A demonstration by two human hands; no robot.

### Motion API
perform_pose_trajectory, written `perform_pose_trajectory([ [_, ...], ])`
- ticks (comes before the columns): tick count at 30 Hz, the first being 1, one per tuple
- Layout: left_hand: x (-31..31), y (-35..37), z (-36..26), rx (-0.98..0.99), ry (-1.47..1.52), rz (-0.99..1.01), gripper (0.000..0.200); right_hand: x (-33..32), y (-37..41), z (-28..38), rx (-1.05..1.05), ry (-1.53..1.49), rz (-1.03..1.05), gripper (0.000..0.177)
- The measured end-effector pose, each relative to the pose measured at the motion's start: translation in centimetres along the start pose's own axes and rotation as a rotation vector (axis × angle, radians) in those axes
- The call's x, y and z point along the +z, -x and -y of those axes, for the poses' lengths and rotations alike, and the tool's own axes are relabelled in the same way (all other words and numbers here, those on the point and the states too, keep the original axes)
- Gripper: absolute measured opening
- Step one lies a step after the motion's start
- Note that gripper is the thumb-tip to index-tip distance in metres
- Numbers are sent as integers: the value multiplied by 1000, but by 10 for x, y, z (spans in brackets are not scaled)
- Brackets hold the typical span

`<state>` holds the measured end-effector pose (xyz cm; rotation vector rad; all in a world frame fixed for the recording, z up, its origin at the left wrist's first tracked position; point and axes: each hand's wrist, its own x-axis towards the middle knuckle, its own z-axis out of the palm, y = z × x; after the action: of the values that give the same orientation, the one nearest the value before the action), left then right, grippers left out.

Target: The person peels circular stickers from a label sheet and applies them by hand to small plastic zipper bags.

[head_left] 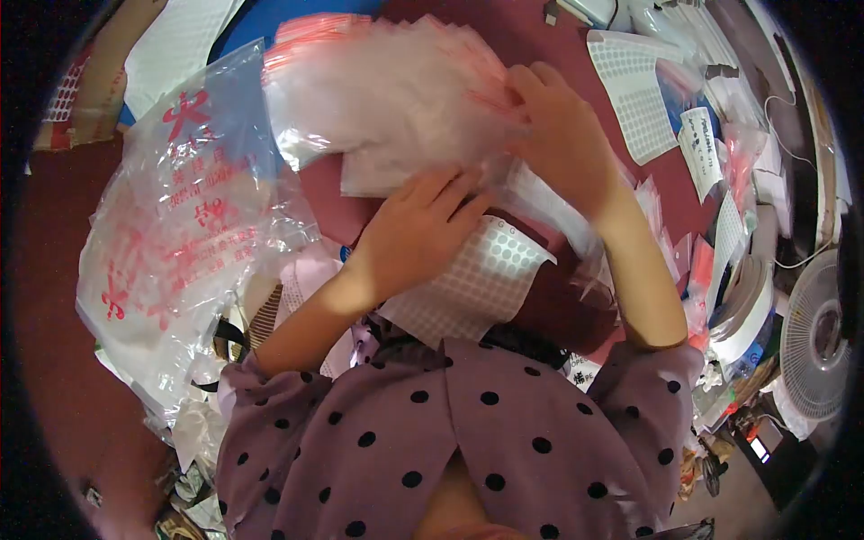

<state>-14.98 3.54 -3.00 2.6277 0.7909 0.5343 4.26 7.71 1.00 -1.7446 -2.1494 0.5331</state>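
Observation:
A thick fanned pile of clear zip bags (387, 99) with red edges lies at the top centre, partly smeared by motion. My right hand (562, 139) is at the pile's right edge, its bent fingers closed on the bags there; their tips are partly hidden. Below the pile, my left hand (418, 225) has its fingers stretched out near the lower edge of the bags, seemingly holding nothing. Just under it lies a sheet of round stickers (477, 279). A folded clear plastic strip (549, 202) passes beneath my right wrist.
A large clear bag with red print (198, 207) spreads on the left. Another sticker sheet (630, 94) and a white label (700, 148) lie at upper right. Tape-like white rolls (745, 301) and a fan (817, 333) stand at far right. The table is dark red (562, 49).

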Motion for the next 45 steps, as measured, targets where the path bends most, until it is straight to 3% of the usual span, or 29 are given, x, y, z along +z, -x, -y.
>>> perform_pose_trajectory([
  [1,-2,0,-1,-4,-10,10,39,3,-2,-1,0,0,2,32],
  [3,-1,-1,2,36,4,21,38,12,-5,-4,-181,-327,87,34],
  [4,-2,-1,4,77,19,33,38,15,-4,-5,-183,-328,88,34],
  [6,0,0,5,74,66,16,38,18,-2,-7,-229,-64,-168,38],
  [7,1,1,5,75,115,0,38,14,-1,-7,-233,-64,-164,38],
  [9,2,2,5,62,111,-5,39,-1,2,-7,73,191,-17,43],
  [13,8,3,1,82,20,5,39,-7,15,-16,114,205,22,48],
  [16,5,2,-2,166,-66,1,37,-4,21,-18,24,3,-76,49],
  [18,9,0,-7,174,-34,26,37,-11,22,-22,106,236,26,47],
  [22,16,-5,-18,157,-22,36,37,-22,29,-23,137,235,66,44],
  [24,14,-7,-20,154,-43,42,37,-19,29,-19,178,-186,122,40],
  [25,14,-8,-21,154,-67,50,36,-14,28,-17,180,-188,122,40],
  [28,18,-7,-22,140,-36,52,36,-4,27,-13,180,-135,144,35],
  [30,20,-7,-21,122,-2,36,35,-7,27,-16,46,384,-120,30],
  [34,18,-8,-24,105,-75,67,37,-15,30,-27,-26,427,-205,28],
  [36,15,-9,-26,97,-77,62,37,-8,30,-28,102,-201,94,29],
  [40,13,-13,-25,71,-4,-25,29,-1,28,-27,18,62,42,27],
  [42,15,-13,-26,39,37,-60,27,-16,30,-27,216,309,64,26],
  [45,13,-12,-29,7,130,-109,23,-26,40,-32,147,207,120,25],
])
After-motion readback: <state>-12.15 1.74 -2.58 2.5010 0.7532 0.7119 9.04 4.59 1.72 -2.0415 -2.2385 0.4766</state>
